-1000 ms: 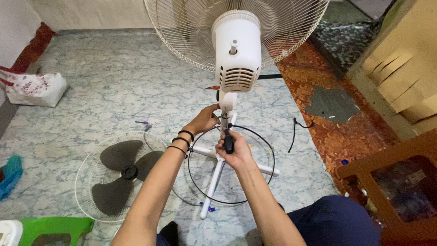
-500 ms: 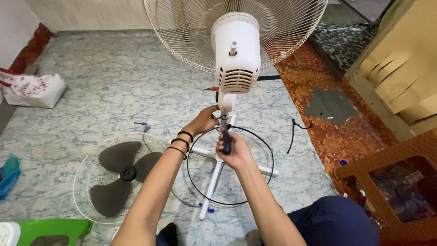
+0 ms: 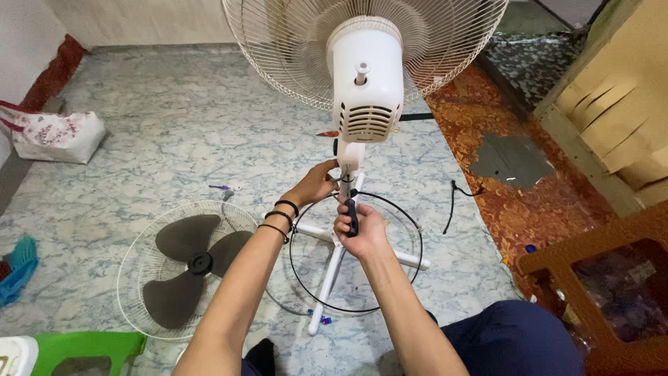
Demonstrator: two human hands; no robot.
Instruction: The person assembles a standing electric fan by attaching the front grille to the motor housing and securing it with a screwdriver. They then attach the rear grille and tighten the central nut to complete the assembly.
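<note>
Screwdriver (image 3: 351, 216) squeezed tight in right hand (image 3: 360, 228), tip up at fan neck (image 3: 350, 161) to turn screw. Left hand (image 3: 316, 184) pinches pole there, keeps fan steady. Blade (image 3: 182, 268) lies on floor.

I see both my forearms bare, without any sleeves. On my left wrist there are three thin black bands (image 3: 280, 215), like hair ties or cords, one next to the other just behind the left hand (image 3: 314, 184). The right hand (image 3: 360, 230) has no ring or band. My legs wear dark blue trousers (image 3: 515, 338).
</note>
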